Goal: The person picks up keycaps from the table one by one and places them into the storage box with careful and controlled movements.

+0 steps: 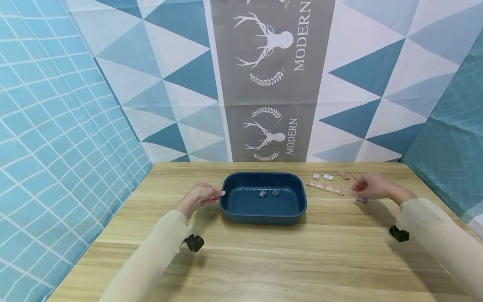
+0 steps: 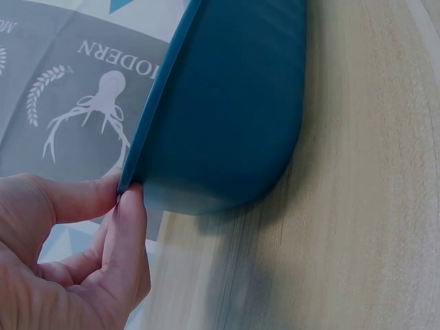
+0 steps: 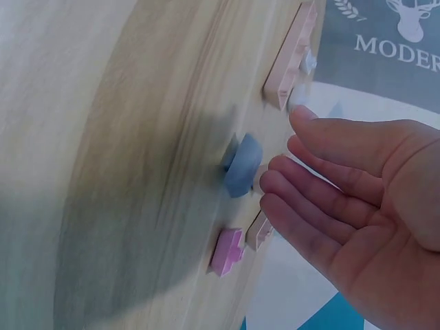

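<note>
2 blocks [image 1: 262, 193] in tray [image 1: 271, 208], head-view only

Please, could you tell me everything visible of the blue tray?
The blue tray is an open-topped, rectangular container with rounded corners, smooth walls and a rim; it looks like plastic. It stands upright on the wooden table, with two small pieces lying on its floor. The left hand pinches the rim at its left end.

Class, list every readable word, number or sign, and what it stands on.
"MODERN", twice, sideways: grey backdrop panel, head view.
"MODERN", upside down, M partly hidden: same panel, left wrist; another mostly cut off.
"MODER", cut off: same panel, right wrist.
Marks on blocks and pink strip: too small to read.
</note>
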A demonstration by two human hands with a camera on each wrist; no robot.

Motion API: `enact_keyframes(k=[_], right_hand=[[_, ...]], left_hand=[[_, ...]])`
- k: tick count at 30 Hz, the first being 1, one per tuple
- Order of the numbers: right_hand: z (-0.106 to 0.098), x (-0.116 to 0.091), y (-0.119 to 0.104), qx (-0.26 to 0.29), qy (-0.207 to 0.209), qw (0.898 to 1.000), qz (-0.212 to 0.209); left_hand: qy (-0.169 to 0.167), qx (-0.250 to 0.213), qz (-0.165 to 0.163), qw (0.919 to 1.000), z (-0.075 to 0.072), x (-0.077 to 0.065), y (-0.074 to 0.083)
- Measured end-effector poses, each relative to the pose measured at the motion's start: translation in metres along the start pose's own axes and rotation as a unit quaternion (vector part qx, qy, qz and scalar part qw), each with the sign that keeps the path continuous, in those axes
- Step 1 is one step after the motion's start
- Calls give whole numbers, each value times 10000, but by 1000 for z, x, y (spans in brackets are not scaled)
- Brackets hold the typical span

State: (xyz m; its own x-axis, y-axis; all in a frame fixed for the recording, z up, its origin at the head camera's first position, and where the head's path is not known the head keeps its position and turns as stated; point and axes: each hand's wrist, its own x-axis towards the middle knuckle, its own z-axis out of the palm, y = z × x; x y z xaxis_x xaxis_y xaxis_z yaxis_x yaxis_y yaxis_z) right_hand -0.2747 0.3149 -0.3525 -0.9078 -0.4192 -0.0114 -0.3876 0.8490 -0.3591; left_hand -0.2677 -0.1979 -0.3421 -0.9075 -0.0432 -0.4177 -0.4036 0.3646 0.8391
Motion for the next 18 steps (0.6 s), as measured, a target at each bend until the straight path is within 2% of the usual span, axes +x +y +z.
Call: enact_keyframes(k=[2,11,18], right_hand=[[2,-1,2,-42,-23,9999,92],[4,-6,7,-299,-59,9995,-40],[-1,-11,8,-114,-218,9997,96]], left_hand=[[4,50,-4,10000,0,0,-1],[-5,35,42,10000,1,1,-4],[-43,-21,76,10000,0,1,-2]])
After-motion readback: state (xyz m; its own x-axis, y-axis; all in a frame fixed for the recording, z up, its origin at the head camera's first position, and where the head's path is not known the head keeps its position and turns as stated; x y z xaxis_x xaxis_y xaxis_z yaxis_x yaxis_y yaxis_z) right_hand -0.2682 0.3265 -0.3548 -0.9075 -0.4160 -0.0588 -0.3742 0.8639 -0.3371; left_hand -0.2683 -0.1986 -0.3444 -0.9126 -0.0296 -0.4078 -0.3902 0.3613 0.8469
